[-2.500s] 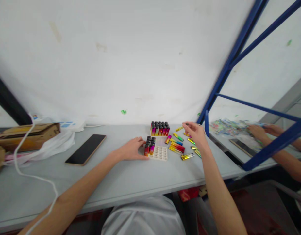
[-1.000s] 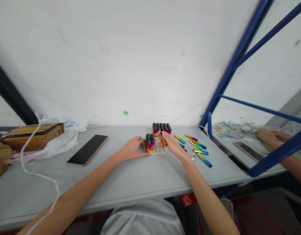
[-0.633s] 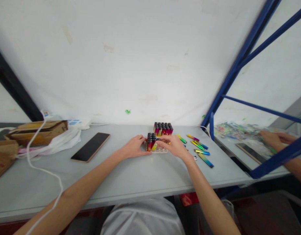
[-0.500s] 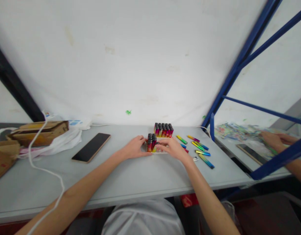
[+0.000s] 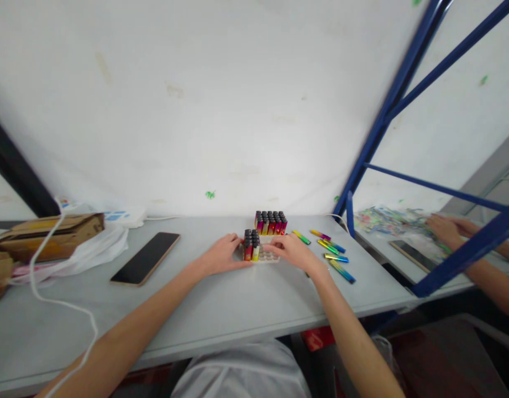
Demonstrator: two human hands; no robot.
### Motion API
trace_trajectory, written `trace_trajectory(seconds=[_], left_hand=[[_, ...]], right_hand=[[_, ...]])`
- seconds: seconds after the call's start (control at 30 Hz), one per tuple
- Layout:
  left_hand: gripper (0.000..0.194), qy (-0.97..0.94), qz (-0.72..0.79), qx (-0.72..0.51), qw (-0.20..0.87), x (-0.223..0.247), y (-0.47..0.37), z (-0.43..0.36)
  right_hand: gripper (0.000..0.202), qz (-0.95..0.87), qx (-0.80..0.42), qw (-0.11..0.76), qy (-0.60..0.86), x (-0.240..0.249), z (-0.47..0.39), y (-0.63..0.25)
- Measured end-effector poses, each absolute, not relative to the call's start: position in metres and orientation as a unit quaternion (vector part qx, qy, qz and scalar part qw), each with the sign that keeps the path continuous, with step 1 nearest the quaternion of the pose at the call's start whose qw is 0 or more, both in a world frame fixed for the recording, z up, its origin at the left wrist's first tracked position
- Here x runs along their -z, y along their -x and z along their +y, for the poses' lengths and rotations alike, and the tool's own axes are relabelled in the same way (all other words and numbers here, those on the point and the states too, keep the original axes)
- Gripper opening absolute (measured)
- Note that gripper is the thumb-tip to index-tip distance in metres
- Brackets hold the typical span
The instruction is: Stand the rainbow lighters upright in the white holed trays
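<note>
1. Change: yellow lighter (image 5: 256, 253) now stands upright in the tray (image 5: 271, 256), near side; tray one fuller.
2. Left hand (image 5: 224, 255) spread wide around the tray's left end.
3. Right hand (image 5: 294, 252) just right of lighter, fingers narrow; cannot tell if empty.

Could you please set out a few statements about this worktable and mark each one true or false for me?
1. The left hand is at the left side of the white tray. True.
2. A row of bottles stands behind the tray. False: a block of black-topped lighters stands there.
3. A phone lies to the left of the left hand. True.
4. No hand is over the tray's right part. False: the fingertips of the right hand are over it.
5. Loose lighters lie to the right of the tray. True.
</note>
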State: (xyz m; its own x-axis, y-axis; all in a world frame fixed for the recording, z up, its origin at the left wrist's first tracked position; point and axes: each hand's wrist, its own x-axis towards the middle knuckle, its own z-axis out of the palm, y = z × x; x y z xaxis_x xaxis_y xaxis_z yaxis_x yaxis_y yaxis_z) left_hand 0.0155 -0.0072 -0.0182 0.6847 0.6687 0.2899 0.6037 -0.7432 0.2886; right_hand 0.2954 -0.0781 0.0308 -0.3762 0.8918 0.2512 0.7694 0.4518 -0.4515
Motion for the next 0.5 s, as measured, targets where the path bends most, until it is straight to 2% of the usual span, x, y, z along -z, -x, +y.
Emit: trace_trajectory(seconds=[0.07,0.23,0.37,0.5], left_hand=[[0.064,-0.915,0.348,-0.185,0.086,0.017,-0.016,-0.007],[0.067,-0.915,0.353,-0.177,0.081,0.015,-0.017,-0.007],[0.070,-0.912,0.357,-0.179,0.087,0.013,-0.018,-0.008],[0.071,-0.912,0.361,-0.175,0.086,0.013,-0.018,-0.009]], right_hand=[[0.045,-0.794,-0.102,0.235,0.551,-0.037,-0.081,-0.328],[0.025,-0.678,-0.046,0.223,0.699,-0.031,-0.097,-0.437],[0.014,-0.586,-0.064,0.215,0.779,-0.017,-0.111,-0.502],[0.014,-0.596,-0.114,0.210,0.767,-0.010,-0.112,-0.512]])
